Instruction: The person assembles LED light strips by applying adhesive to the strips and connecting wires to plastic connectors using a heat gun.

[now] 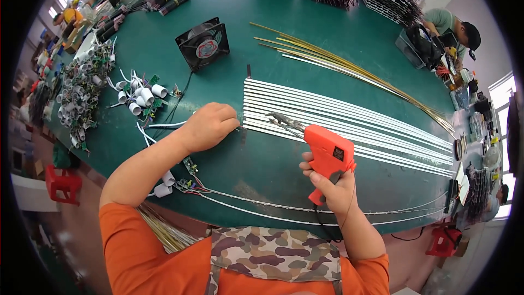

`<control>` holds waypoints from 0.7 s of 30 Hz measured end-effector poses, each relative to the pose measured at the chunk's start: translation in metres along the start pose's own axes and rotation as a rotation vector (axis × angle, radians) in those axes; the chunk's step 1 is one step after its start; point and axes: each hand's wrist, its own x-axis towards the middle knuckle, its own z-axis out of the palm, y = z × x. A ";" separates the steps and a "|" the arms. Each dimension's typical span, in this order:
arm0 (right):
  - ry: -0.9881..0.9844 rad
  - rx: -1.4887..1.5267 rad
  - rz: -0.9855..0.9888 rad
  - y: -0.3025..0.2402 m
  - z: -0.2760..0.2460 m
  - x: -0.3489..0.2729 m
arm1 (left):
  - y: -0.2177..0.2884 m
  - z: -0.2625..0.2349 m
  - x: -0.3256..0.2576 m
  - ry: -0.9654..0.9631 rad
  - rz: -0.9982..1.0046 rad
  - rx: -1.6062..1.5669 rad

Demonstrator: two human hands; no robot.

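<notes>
My right hand [335, 188] is wrapped round the grip of a red soldering gun [328, 145], whose dark tip [278, 117] points left over the LED strips. Several narrow white LED strips [349, 123] lie side by side on the green table, running off to the right. My left hand [210, 127] is closed in a pinch beside their left ends. What the fingers hold is too small to make out. White wires [166, 125] from small circuit boards [191, 166] with white lamp caps [164, 190] lie near my left forearm.
A black fan [203, 45] stands on the table [305, 27] beyond my left hand. Lamp caps with boards are heaped [82, 90] at the left. Yellowish strips [349, 65] lie behind the white ones. A person [456, 30] sits at the far right; red stools [63, 183] stand below the edge.
</notes>
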 end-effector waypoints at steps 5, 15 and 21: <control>-0.007 -0.092 -0.027 0.000 0.012 0.001 | -0.004 0.003 -0.003 -0.004 -0.009 -0.030; -0.078 -0.289 -0.028 0.013 0.027 0.009 | -0.009 0.005 -0.006 0.007 -0.010 -0.102; -0.103 -0.336 -0.034 0.018 0.027 0.009 | -0.009 0.009 -0.008 0.024 -0.006 -0.104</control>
